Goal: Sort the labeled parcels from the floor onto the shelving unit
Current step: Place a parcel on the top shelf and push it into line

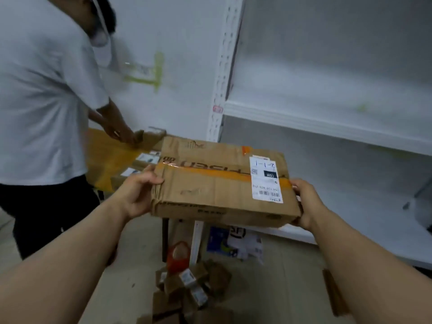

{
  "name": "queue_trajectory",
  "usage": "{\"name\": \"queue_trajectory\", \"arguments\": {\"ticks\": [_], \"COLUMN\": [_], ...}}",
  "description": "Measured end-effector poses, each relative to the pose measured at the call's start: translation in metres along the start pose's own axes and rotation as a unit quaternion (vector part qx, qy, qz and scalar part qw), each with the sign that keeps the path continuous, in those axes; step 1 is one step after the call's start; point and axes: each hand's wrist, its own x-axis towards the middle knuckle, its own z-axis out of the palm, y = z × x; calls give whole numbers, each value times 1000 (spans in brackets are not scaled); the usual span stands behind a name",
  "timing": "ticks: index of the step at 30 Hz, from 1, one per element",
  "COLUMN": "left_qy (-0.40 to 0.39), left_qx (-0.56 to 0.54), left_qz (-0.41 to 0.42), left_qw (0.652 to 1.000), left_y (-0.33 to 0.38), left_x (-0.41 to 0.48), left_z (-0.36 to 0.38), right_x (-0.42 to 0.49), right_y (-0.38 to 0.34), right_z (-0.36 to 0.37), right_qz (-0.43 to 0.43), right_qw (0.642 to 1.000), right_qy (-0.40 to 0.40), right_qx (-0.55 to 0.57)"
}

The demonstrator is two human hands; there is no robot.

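Observation:
I hold a flat brown cardboard parcel [210, 183] in the air in front of me, sealed with orange tape and bearing a white label marked 2-1-1. My left hand [138, 190] grips its left edge, thumb on top. My right hand [308, 204] grips its right edge, fingers under the corner. The white shelving unit [327, 122] stands just beyond and to the right, its middle shelf bare. Several small labeled parcels [189, 288] lie in a heap on the floor below the held box.
Another person in a white shirt [42, 101] stands at the left, hands on parcels [121, 157] stacked there. A white perforated upright [222, 73] divides the shelf bays. A red tape roll [177, 256] and plastic bags [236, 244] lie on the floor by the shelf foot.

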Motion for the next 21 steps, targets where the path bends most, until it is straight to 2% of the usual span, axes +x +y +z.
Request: {"name": "queue_trajectory", "arguments": {"ticks": [4, 7, 10, 13, 16, 18, 21], "left_qy": [-63, -119, -158, -153, -151, -147, -123], "left_qx": [10, 29, 55, 123, 216, 210, 128], "left_qz": [98, 115, 129, 133, 84, 66, 91], "left_qw": [993, 986, 977, 971, 961, 964, 980], "left_y": [51, 80, 99, 111, 113, 112, 110], "left_x": [-11, -16, -14, -6, 1, 4, 12], "left_z": [28, 46, 62, 69, 73, 78, 92], "right_x": [-23, -41, -55, -67, -82, -91, -101], "right_y": [-49, -78, -101, -118, -134, -147, -169], "right_z": [-9, -9, -8, -10, -11, -11, -7], "right_qz": [-35, -97, -171, -228, -285, -315, -334], "right_qw": [996, 987, 975, 961, 945, 935, 926], "right_qy": [-81, -127, -131, -128, -127, -127, -125], "right_qx": [-11, 13, 55, 87, 96, 99, 121]}}
